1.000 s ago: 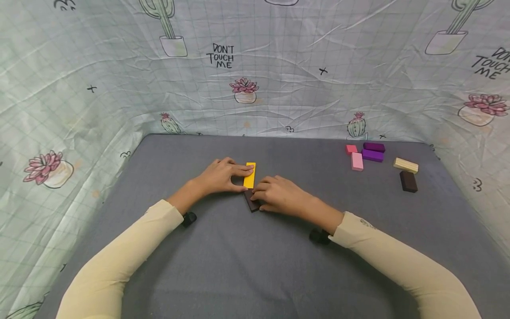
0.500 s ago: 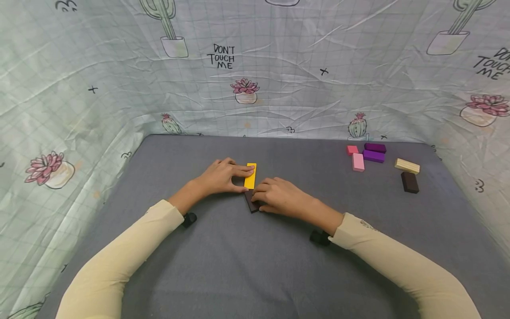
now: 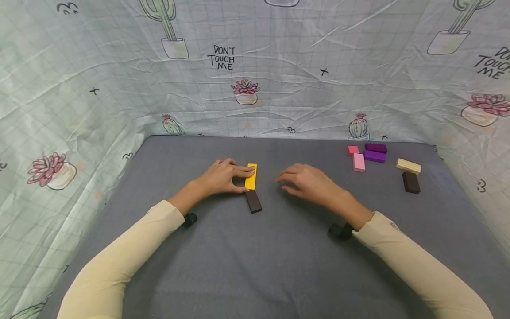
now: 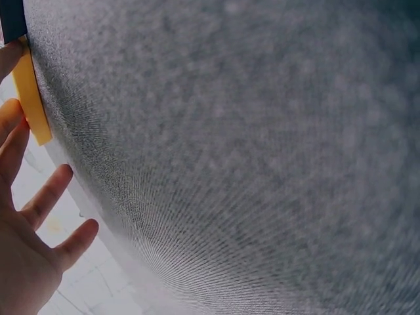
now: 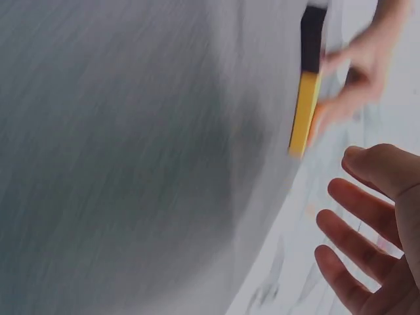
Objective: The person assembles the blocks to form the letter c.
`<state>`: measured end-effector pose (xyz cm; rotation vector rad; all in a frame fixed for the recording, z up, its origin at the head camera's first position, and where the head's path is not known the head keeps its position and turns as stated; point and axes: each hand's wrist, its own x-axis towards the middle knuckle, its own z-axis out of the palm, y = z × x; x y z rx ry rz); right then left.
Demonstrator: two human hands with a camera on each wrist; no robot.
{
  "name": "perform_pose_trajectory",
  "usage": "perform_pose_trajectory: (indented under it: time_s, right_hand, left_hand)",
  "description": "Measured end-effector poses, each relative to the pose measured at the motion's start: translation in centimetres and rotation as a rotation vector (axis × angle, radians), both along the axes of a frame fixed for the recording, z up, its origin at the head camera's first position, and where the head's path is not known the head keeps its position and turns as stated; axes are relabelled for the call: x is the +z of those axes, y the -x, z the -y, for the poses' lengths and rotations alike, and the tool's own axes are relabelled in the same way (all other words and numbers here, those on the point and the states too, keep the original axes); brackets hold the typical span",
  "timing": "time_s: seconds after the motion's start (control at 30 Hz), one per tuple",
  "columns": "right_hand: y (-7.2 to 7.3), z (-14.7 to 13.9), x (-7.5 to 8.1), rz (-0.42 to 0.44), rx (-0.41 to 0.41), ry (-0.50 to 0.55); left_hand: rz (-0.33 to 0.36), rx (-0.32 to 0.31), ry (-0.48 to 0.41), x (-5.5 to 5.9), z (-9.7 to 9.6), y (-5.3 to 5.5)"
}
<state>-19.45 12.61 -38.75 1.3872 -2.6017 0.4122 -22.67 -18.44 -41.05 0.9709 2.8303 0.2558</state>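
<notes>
Near the table's middle, in the head view, a flat yellow block lies with a dark brown block end to end with it on its near side, slightly angled. My left hand holds the yellow block, index finger across its far part and thumb at the near end by the brown block. The left wrist view has the yellow block at its left edge with the fingers against it. To the right, my right hand is apart from both blocks, fingers loosely bent and holding nothing; the right wrist view shows those fingers spread.
At the back right lie a red block, a pink block and two purple blocks. Farther right are a pale wooden block and another dark brown block. A patterned cloth hangs behind the grey table.
My right hand has let go of the near brown block and moved to the right, leaving that block fully in sight. The left hand stays at the yellow block.
</notes>
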Motion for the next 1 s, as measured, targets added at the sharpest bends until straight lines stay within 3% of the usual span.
perform_pose_trajectory:
  time_s: [0.3,0.57,0.77,1.0]
  right_hand:
    - [2.7,-9.1,0.9,0.039,-0.191,0.002]
    - [4.8,-15.4,1.1,0.204,-0.408,-0.094]
    - [5.9,-17.8,0.1,0.223,-0.417,-0.133]
    - [6.2,-18.4,-1.0,0.221,-0.382,-0.127]
  left_hand:
    - [-0.008,-0.017,-0.002,-0.1,0.2,0.3]
    - [-0.005,-0.011,-0.007,-0.3,0.4,0.3]
    - [-0.003,-0.010,-0.009,-0.2,0.3,0.2]
    - [-0.007,-0.017,-0.009,-0.2,0.1,0.1]
